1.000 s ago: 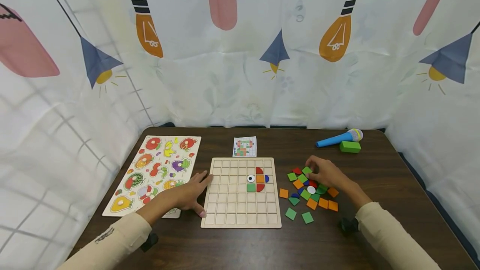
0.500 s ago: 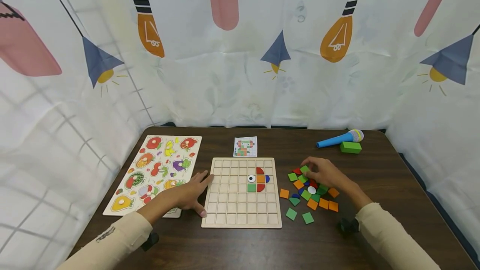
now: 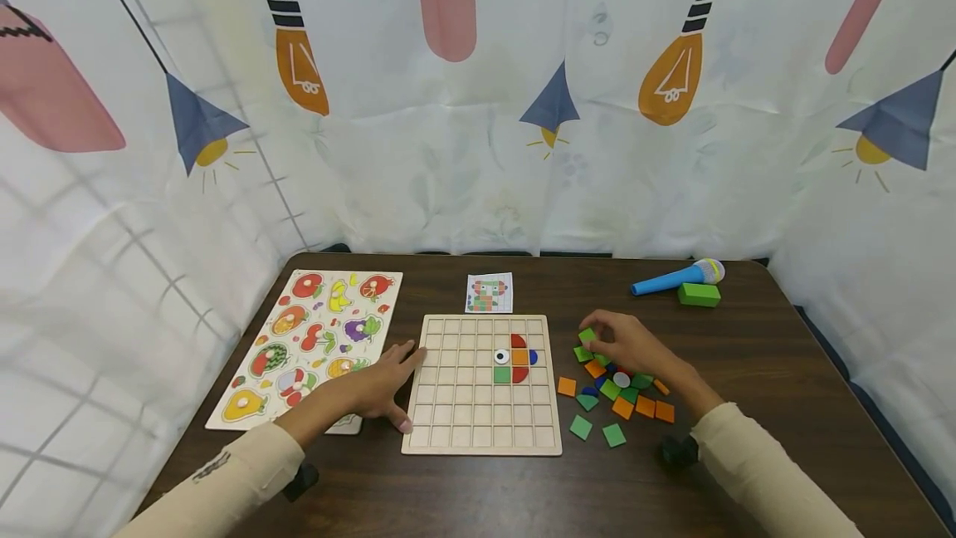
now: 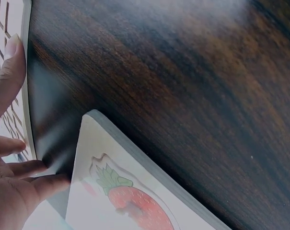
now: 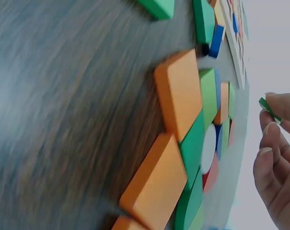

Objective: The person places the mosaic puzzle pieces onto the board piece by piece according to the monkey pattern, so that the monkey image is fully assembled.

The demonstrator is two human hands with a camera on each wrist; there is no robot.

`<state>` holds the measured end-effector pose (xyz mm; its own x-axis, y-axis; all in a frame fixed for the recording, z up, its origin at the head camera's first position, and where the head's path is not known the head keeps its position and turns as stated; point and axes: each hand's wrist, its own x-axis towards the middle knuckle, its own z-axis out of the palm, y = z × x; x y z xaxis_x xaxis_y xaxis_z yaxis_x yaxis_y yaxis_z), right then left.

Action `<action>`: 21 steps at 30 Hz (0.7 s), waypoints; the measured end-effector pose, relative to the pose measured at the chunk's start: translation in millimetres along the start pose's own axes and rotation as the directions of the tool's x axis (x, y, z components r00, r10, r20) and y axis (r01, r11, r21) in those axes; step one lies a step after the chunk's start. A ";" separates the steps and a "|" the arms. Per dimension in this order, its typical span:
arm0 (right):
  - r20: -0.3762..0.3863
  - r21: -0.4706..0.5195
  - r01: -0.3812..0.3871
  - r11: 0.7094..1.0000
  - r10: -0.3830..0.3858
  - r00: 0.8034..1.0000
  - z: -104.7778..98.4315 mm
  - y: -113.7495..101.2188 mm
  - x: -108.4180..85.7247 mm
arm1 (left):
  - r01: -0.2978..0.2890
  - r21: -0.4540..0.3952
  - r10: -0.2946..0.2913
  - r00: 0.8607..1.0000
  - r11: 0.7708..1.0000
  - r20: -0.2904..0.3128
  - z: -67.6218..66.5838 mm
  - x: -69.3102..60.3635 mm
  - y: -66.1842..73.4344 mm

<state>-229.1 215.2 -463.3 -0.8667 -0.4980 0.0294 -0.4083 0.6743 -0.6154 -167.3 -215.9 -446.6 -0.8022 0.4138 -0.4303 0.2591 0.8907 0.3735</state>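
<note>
My right hand (image 3: 627,349) pinches a light green square tile (image 5: 270,111) between thumb and fingertips, raised over the far left side of a loose heap of tiles. Orange tiles (image 3: 645,405), green ones (image 3: 614,435) and a white disc (image 3: 621,379) lie in that heap. My left hand (image 3: 377,387) rests at the left edge of a wooden grid board (image 3: 448,418), thumb and fingers spread. On the board, a round eye piece (image 3: 501,356), an orange square (image 3: 519,356), a green square (image 3: 501,374), two red pieces and a blue piece sit together.
A fruit puzzle board (image 3: 257,388) lies left of the grid board, partly under my left forearm. Behind the grid is a small printed pattern card (image 3: 489,293). A blue toy microphone (image 3: 675,277) and a green block (image 3: 699,295) lie at the back right.
My right hand has moved left across the far side of the heap, carrying the light green tile. The left hand stays on the board's edge.
</note>
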 end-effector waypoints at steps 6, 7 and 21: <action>0.007 0.013 0.010 1.000 -0.010 1.000 6.6 -11.6 6.9 | -0.004 -0.015 0.004 1.000 1.000 -0.004 -1.6 -0.3 2.5; 0.007 0.010 0.013 1.000 -0.013 1.000 7.5 -13.5 7.9 | -0.004 -0.015 0.004 1.000 1.000 -0.003 -1.8 -0.4 2.7; 0.041 0.026 -0.010 1.000 0.009 0.999 17.3 -30.6 20.8 | 0.000 -0.022 0.000 1.000 1.000 -0.005 -1.5 -0.2 3.1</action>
<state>-229.7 174.9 -457.5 -0.8581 -0.5133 -0.0085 -0.3917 0.6653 -0.6356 -167.2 -213.5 -444.1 -0.8049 0.4127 -0.4265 0.2473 0.8865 0.3910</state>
